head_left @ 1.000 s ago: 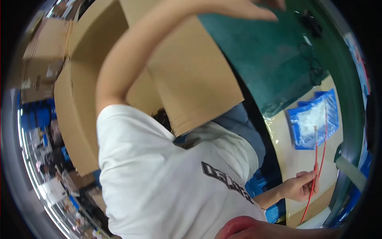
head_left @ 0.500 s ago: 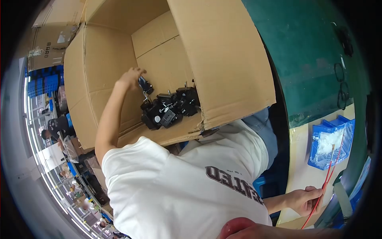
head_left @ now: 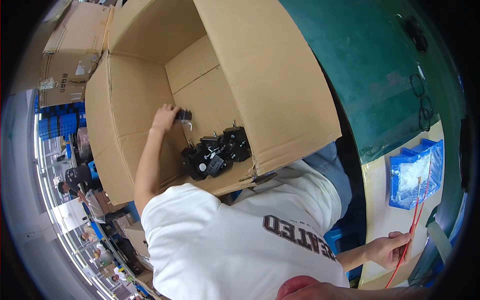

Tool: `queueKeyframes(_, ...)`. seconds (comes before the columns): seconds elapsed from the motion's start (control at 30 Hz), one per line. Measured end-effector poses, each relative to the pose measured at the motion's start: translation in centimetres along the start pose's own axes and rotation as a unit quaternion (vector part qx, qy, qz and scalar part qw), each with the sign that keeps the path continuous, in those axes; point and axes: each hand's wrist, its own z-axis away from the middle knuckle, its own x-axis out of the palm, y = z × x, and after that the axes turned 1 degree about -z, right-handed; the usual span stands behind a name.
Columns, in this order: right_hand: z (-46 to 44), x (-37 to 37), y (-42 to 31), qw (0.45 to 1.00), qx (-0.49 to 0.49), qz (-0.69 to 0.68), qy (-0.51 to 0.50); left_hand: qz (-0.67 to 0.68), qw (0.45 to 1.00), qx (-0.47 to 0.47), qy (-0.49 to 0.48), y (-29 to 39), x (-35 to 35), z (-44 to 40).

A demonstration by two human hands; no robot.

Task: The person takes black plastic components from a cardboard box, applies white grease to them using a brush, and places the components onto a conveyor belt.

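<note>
Inside the large cardboard box (head_left: 142,87), my left hand (head_left: 166,118) has its fingers closed on a black part (head_left: 184,115) with a bent metal piece hanging below it. A pile of similar black parts (head_left: 216,153) lies in the box, lower and to the right of that hand. My right hand (head_left: 392,250) pinches thin red cables (head_left: 414,220) near the board at the lower right. The cables run upward over a blue, plastic-wrapped package (head_left: 416,174), and one end has a brownish tip.
A green table surface (head_left: 367,85) lies right of the box, with black cable loops (head_left: 425,107) near its far edge. More cardboard boxes (head_left: 75,32) and blue crates (head_left: 61,125) stand at left. People are at work in the left background, one in dark clothing (head_left: 77,177).
My left hand has gone from above the green table into the box, where it now holds a black part. The view has shifted, showing the pile. My right hand still holds the red cables.
</note>
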Motion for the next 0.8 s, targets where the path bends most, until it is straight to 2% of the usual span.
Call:
queueKeyframes(0.03, -0.1, 0.0, -0.1, 1.000, 0.002, -0.005, -0.004, 0.041, 0.999, -0.036, -0.001, -0.2, -3.0, 0.6)
queueKeyframes(0.13, 0.3, 0.3, -0.2, 1.000, 0.015, -0.020, -0.003, 0.198, 0.962, -0.074, 0.173, -0.8, -10.0, 2.8)
queueKeyframes(0.2, 0.7, 0.2, -0.1, 0.999, 0.028, -0.019, 0.011, 0.236, 0.943, -0.080, 0.219, 0.0, -16.5, 4.2)
queueKeyframes(0.27, 0.9, -0.1, 0.1, 0.999, 0.042, -0.027, 0.003, 0.304, 0.894, -0.054, 0.325, 2.1, -22.3, 5.4)
queueKeyframes(0.37, 1.2, -0.2, 0.5, 0.997, 0.054, -0.048, -0.003, 0.248, 0.839, 0.061, 0.481, 6.1, -30.1, 5.9)
queueKeyframes(0.5, 1.9, -1.6, 1.7, 0.993, 0.041, -0.110, -0.027, 0.120, 0.769, 0.240, 0.580, 13.6, -37.6, 4.3)
queueKeyframes(0.67, 2.6, -1.7, 0.9, 0.988, 0.044, -0.146, -0.017, 0.114, 0.663, 0.475, 0.568, 23.5, -41.6, -0.9)
queueKeyframes(0.8, 2.7, -1.9, 0.6, 0.987, 0.049, -0.155, -0.015, 0.089, 0.652, 0.583, 0.476, 29.6, -42.4, -5.1)
